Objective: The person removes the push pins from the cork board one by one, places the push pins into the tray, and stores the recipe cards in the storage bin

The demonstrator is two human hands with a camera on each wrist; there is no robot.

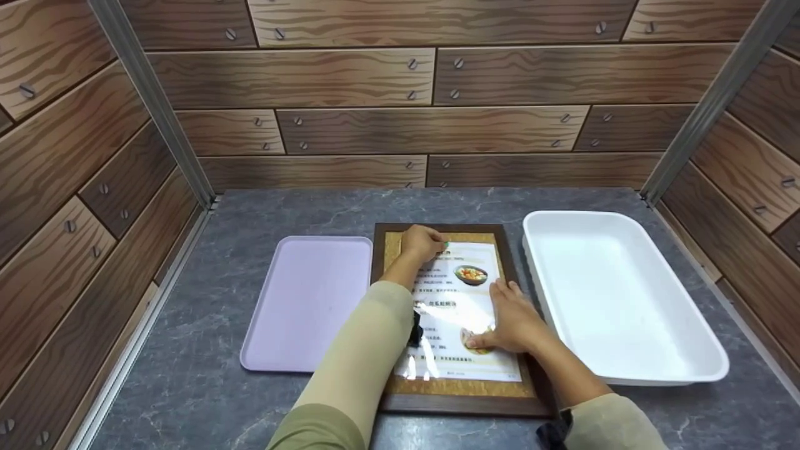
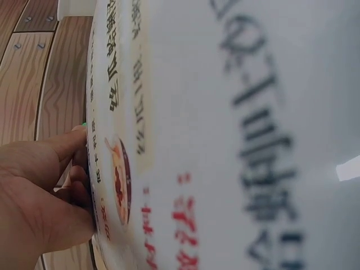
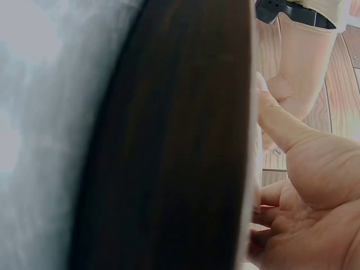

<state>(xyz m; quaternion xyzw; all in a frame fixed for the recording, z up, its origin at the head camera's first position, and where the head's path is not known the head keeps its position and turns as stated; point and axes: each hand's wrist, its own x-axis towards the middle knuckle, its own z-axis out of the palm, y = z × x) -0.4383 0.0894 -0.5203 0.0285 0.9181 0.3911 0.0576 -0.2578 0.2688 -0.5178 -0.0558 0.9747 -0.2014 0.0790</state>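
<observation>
A laminated sheet with printed text and food pictures lies on a board with a tan surface and dark brown frame. My left hand is at the sheet's top, fingers curled, pinching a small green piece. In the left wrist view, that hand is beside the sheet, with a bit of green at its fingertips. My right hand rests on the sheet's right side, thumb and fingers spread. The right wrist view shows this hand beyond the dark frame edge.
A flat purple tray lies left of the board. To the right stands a deep white tray. Wood-patterned panels enclose the grey marbled table at the back and sides.
</observation>
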